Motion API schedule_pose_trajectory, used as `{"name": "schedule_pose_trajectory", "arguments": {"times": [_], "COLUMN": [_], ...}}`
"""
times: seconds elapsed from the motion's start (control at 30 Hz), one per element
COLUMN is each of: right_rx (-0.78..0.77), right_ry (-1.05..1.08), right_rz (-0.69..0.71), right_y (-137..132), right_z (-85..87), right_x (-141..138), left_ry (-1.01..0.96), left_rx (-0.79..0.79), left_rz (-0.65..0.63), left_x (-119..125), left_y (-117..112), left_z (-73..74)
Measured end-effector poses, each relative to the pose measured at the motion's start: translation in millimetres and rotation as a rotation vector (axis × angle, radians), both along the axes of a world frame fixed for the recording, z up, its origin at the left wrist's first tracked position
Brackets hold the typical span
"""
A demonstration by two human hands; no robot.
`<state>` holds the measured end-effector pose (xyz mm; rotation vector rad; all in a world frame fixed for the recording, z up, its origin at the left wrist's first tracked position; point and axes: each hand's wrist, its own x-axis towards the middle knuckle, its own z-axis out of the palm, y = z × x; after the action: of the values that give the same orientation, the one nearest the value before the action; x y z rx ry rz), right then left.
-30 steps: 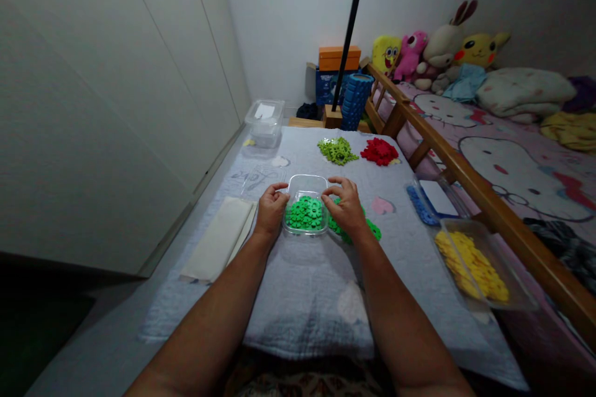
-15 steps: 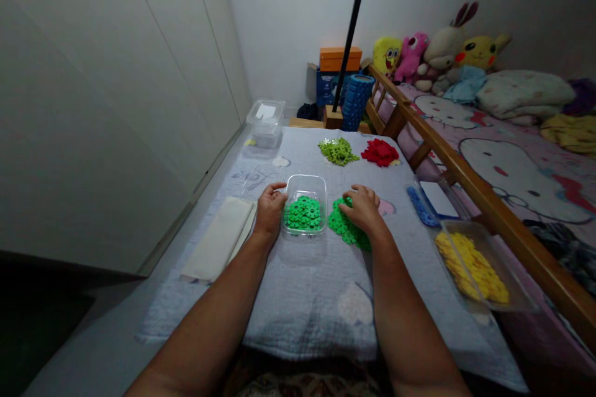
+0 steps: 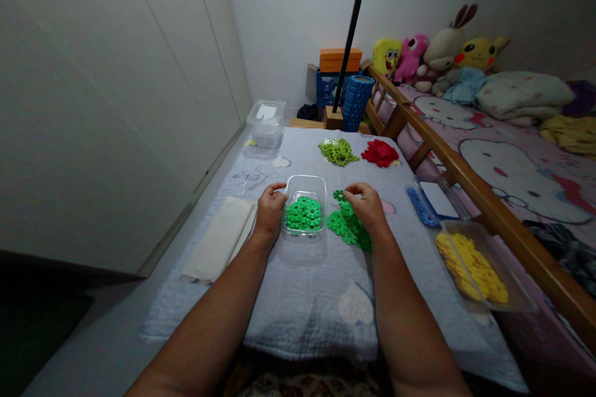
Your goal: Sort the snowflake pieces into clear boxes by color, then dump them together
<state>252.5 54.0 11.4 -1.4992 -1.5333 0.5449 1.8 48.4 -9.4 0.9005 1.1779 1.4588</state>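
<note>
A clear plastic container (image 3: 305, 183) stands in the middle of the cloth-covered table, partly filled with green snowflake-shaped plastic discs (image 3: 303, 213). My left hand (image 3: 270, 208) grips the container's left wall, thumb and fingers at the rim. To the right of the container lies a loose pile of the same green discs (image 3: 347, 226). Above the far edge of that pile, my right hand (image 3: 365, 203) pinches one green disc (image 3: 339, 195) between thumb and fingers. The right forearm hides part of the pile's right side.
Lime-green pieces (image 3: 338, 152) and red pieces (image 3: 380, 153) lie in heaps farther back. At right are a container of yellow pieces (image 3: 472, 267) and one with blue pieces (image 3: 423, 206). A folded beige cloth (image 3: 218, 240) lies left; clear containers (image 3: 266, 124) stand back left.
My right hand has risen slightly off the green pile, and a single disc now shows in its fingertips. My left hand has stayed on the container.
</note>
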Motion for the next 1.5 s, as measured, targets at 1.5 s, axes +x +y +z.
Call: {"name": "schedule_pose_trajectory", "arguments": {"times": [1.5], "right_rx": [-0.158], "right_ry": [-0.595], "right_rz": [-0.088], "right_y": [-8.5], "right_z": [-11.8], "right_x": [-1.3], "left_ry": [0.016], "left_rx": [-0.003], "left_rz": [0.002], "left_x": [0.7], "left_y": [-1.5], "left_z": [-0.2]}}
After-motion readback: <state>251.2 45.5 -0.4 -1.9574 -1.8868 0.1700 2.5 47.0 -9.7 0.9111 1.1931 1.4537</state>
